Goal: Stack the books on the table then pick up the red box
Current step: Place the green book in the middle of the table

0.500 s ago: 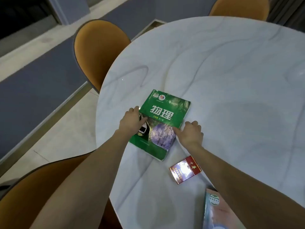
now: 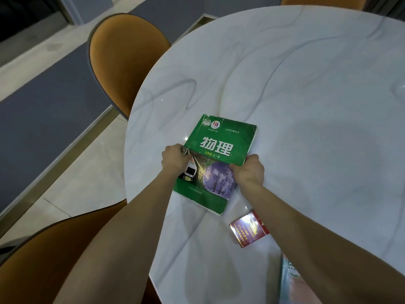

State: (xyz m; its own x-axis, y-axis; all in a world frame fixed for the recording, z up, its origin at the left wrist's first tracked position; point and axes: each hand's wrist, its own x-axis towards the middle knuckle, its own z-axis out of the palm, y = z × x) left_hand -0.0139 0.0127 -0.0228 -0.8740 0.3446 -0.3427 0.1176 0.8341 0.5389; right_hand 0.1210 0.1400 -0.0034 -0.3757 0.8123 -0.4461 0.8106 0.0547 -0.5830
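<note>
A green textbook (image 2: pixel 219 154) with white characters lies on the round white marble table (image 2: pixel 306 95). My left hand (image 2: pixel 175 160) grips its left edge, and my right hand (image 2: pixel 248 172) grips its right edge, fingers curled over the cover. The book's near end looks slightly raised, though I cannot tell for sure. The red box (image 2: pixel 248 230) lies flat on the table just below the book's near corner, under my right forearm. A second book (image 2: pixel 291 281) with a pale cover shows at the bottom edge, partly hidden by my right arm.
Orange chairs stand around the table: one at the left (image 2: pixel 122 62), one at the bottom left (image 2: pixel 43 266), one at the top right (image 2: pixel 324 0). The table edge curves close to my left arm. Grey floor and a dark rug lie to the left.
Both hands have closed tighter on the green book's edges; the right hand now curls over the cover. The book has turned slightly.
</note>
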